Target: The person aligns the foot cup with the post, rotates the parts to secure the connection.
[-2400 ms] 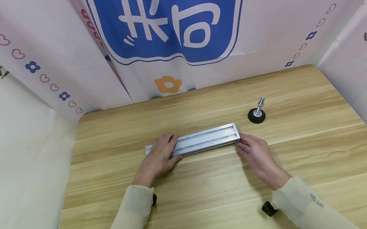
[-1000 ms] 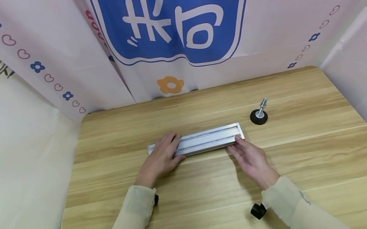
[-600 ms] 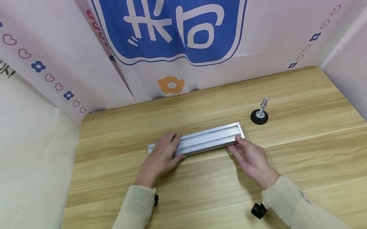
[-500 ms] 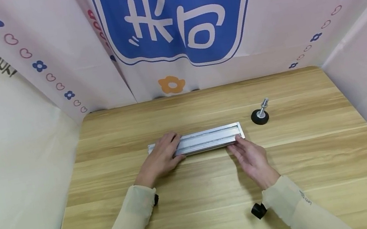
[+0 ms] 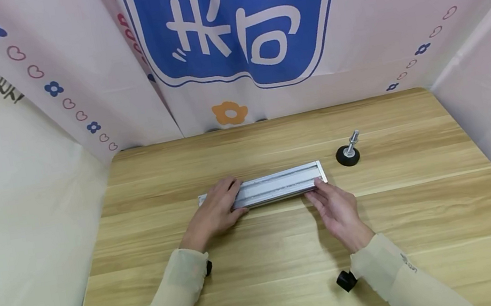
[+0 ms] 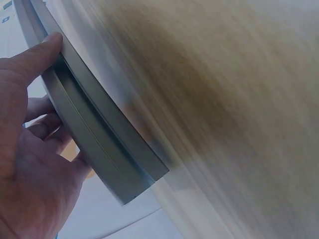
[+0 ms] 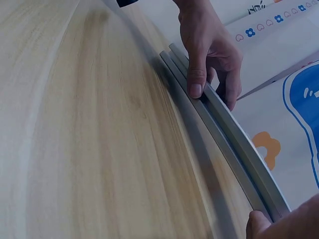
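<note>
An aluminium extrusion profile (image 5: pixel 275 186), silver and grooved lengthwise, lies across the middle of the table in the head view. My left hand (image 5: pixel 216 206) grips it near its left end, thumb on the near side and fingers over the far side. At the right end my right hand (image 5: pixel 337 208) pinches the near edge, thumb on top and fingers beneath. In the right wrist view a shadow runs alongside the profile (image 7: pixel 234 144). Beyond the right end stands a levelling foot (image 5: pixel 348 156) with a black round base and a tilted threaded stud; neither hand touches it.
The wood-grain table (image 5: pixel 266 279) meets a printed cloth backdrop (image 5: pixel 234 84) at its far edge. White cloth walls (image 5: pixel 16 213) rise on both sides. A black wrist device (image 5: pixel 346 281) sticks out by the right sleeve, low over the table.
My right hand has shifted from the profile's right end face to its near edge, thumb on top. The right end has just risen slightly. The left hand keeps its grip.
</note>
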Tool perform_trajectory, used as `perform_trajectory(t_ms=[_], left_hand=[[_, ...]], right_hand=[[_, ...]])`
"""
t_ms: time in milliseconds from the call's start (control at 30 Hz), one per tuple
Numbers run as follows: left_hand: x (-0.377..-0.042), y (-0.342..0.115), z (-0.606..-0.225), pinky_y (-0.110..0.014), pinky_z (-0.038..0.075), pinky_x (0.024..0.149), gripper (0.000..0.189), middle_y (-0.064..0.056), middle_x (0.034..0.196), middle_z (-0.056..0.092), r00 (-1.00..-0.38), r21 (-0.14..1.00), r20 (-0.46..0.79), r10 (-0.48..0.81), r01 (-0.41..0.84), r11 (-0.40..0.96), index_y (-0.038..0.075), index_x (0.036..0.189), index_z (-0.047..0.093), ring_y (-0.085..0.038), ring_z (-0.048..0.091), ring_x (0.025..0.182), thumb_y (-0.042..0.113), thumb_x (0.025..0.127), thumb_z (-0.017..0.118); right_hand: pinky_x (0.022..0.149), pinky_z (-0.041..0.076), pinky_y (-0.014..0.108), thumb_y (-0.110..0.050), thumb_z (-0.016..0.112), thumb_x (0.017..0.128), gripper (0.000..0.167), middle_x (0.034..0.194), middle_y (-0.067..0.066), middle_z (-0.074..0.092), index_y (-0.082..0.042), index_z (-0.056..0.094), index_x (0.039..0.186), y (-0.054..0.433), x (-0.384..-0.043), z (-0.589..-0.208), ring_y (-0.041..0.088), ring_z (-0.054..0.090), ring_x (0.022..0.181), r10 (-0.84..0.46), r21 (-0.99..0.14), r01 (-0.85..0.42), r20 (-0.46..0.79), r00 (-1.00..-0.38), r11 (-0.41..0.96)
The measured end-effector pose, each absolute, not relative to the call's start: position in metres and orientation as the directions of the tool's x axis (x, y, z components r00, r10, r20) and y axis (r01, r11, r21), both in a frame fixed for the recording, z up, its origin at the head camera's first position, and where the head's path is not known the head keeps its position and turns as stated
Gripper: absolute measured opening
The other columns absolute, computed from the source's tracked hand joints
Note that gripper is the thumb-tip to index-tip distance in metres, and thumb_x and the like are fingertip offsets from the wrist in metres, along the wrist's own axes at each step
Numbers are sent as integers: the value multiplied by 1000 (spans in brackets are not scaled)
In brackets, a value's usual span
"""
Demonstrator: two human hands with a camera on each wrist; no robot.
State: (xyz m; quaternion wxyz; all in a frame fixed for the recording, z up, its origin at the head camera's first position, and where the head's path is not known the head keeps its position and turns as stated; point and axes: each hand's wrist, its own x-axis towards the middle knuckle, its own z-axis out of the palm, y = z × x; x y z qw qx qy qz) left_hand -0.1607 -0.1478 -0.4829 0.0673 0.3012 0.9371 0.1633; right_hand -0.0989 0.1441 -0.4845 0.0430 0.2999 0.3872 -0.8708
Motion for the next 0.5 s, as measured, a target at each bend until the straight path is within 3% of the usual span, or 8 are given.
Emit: perform_trajectory(t_ms=[500], left_hand=[[-161, -143, -475, -51, 51, 114, 65, -16, 148, 52, -814, 338, 59, 577, 561, 756, 2, 150, 51, -31, 53, 135, 35, 100, 74]], right_hand=[[106, 62, 31, -8, 65, 104, 39, 99, 3, 79, 6, 54, 138, 151, -108, -464, 16, 77, 103, 202, -713, 267, -499, -843, -648]])
